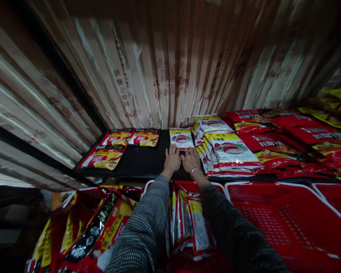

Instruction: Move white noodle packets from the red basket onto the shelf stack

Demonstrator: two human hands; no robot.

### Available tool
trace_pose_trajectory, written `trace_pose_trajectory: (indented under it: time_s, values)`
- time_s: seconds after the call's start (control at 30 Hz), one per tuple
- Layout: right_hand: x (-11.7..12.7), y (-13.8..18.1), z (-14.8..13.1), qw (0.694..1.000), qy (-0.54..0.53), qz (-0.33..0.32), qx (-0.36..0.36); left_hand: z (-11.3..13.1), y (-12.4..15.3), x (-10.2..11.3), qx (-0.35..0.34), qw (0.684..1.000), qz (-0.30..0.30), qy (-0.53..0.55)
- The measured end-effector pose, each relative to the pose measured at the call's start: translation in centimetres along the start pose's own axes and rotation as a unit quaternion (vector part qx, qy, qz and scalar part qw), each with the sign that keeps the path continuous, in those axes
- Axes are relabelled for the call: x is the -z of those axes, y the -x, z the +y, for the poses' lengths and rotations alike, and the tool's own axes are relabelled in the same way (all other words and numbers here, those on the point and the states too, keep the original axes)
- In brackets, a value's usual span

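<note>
On a black shelf (142, 161), a white, red and yellow instant noodle packet (182, 138) lies flat near the back. My left hand (172, 159) rests at its front edge, fingers stretched out over it. Beside it, my right hand (191, 161), with a bracelet at the wrist, lies flat with its fingertips on the packet's front right corner. Just right of my right hand is a stack of matching noodle packets (230, 149). Neither hand is wrapped round anything.
Red noodle packets (110, 156) lie at the shelf's left end, and larger red packets (281, 148) are piled on the right. Below stand red baskets (287, 220), some holding upright packets (197, 223). A pleated curtain (170, 76) hangs behind, with black frame bars (85, 102) at left.
</note>
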State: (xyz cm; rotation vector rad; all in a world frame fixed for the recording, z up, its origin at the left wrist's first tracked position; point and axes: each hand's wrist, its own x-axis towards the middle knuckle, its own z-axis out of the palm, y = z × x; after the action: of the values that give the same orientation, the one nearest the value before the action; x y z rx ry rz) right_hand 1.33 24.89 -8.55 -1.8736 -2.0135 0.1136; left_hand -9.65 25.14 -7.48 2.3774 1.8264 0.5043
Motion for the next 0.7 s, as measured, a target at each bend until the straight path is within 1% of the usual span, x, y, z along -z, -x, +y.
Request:
trace_pose_trajectory:
  time_s: [0.1,0.23,0.33,0.4,0.47,0.53,0.63,0.7]
  values:
    - [-0.3,0.0,0.1,1.000,0.004,0.015,0.006,0.0,0.1,0.1,0.000,1.000,0.001,-0.018]
    - [-0.6,-0.1,0.3,0.999,0.007,0.035,0.012,0.0,0.1,-0.1,0.002,0.999,0.028,-0.015]
    - [-0.6,-0.2,0.2,0.998,0.013,0.047,0.049,-0.1,0.0,-0.3,-0.004,0.998,0.057,-0.016]
    - [-0.6,-0.2,0.2,0.997,0.017,0.038,0.069,-0.1,0.1,-0.1,-0.003,0.998,0.065,-0.022]
    - [-0.4,-0.1,0.1,0.998,0.014,0.021,0.066,-0.1,0.5,0.3,0.005,0.998,0.048,-0.031]
    - [-0.1,0.4,0.1,0.999,0.003,0.015,0.048,-0.1,1.4,0.8,0.006,0.999,0.022,-0.041]
    - [0.5,1.9,0.3,0.999,-0.020,0.026,0.024,-0.1,3.7,1.6,-0.005,0.999,-0.003,-0.044]
    - [0.8,3.4,0.6,0.999,-0.033,0.019,0.021,0.0,5.5,2.1,-0.010,0.999,-0.019,-0.031]
